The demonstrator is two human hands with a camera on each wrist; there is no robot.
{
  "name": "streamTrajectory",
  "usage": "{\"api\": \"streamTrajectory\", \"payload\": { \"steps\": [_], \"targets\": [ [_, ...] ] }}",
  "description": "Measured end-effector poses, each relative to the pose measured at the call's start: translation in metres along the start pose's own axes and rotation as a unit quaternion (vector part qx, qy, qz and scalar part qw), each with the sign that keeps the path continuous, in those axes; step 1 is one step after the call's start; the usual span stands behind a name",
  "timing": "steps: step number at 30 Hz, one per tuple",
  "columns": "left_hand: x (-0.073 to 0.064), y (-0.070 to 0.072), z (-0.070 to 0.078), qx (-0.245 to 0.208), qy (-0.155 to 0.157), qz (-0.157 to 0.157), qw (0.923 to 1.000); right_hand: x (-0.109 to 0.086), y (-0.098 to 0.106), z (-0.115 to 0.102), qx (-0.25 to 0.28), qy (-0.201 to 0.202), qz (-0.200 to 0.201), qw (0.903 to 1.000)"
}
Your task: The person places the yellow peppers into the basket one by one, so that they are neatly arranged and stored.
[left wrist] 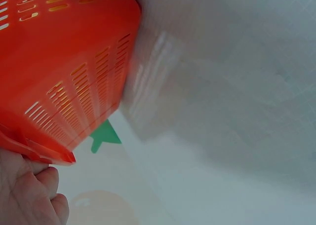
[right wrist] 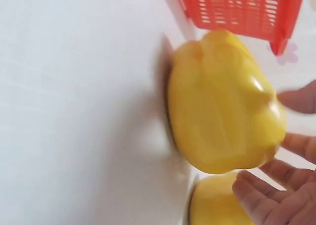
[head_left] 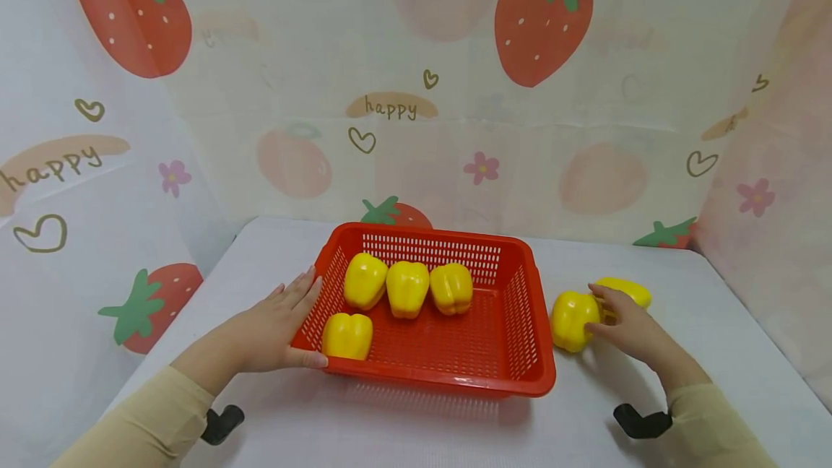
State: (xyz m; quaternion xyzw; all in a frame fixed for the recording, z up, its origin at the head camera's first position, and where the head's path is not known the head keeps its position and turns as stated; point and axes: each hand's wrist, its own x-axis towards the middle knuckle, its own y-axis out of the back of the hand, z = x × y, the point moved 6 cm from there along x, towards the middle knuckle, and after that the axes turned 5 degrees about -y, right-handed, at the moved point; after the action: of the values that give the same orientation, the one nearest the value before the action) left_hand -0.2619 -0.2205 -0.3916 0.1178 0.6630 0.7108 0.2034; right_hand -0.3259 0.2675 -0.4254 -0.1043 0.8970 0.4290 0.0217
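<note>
My left hand (head_left: 276,327) rests on the left side of a red plastic basket (head_left: 448,383), fingers laid along the left rim and thumb at the front corner. Several yellow bell peppers are inside: a row of three, one of them this bell pepper (head_left: 407,289), and another pepper (head_left: 347,336) at the front left corner. Right of the basket, my right hand (head_left: 627,323) holds a yellow bell pepper (right wrist: 222,106) between thumb and fingers at one end. Its other fingers spread over a second yellow bell pepper (head_left: 627,290) lying behind on the table.
A white cloth covers the table (head_left: 279,417). Printed curtains (head_left: 455,186) with strawberries, hearts and flowers enclose the back and both sides. Black straps or mounts (head_left: 642,422) sit at both wrists.
</note>
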Motion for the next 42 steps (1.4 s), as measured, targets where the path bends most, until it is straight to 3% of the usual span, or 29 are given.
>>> {"api": "streamTrajectory", "payload": {
  "steps": [18,27,42],
  "targets": [
    [0.000,0.000,-0.001,0.002,0.001,-0.001,1.0000,-0.002,-0.018,0.001,-0.010,0.011,0.039,0.9991],
    [0.000,0.001,0.000,0.000,0.002,-0.006,1.0000,0.001,-0.025,0.008,-0.023,-0.023,0.043,0.9985],
    [-0.001,0.001,0.000,-0.010,0.004,-0.003,0.9999,0.001,-0.018,0.006,-0.030,-0.004,0.061,0.9976]
  ]
}}
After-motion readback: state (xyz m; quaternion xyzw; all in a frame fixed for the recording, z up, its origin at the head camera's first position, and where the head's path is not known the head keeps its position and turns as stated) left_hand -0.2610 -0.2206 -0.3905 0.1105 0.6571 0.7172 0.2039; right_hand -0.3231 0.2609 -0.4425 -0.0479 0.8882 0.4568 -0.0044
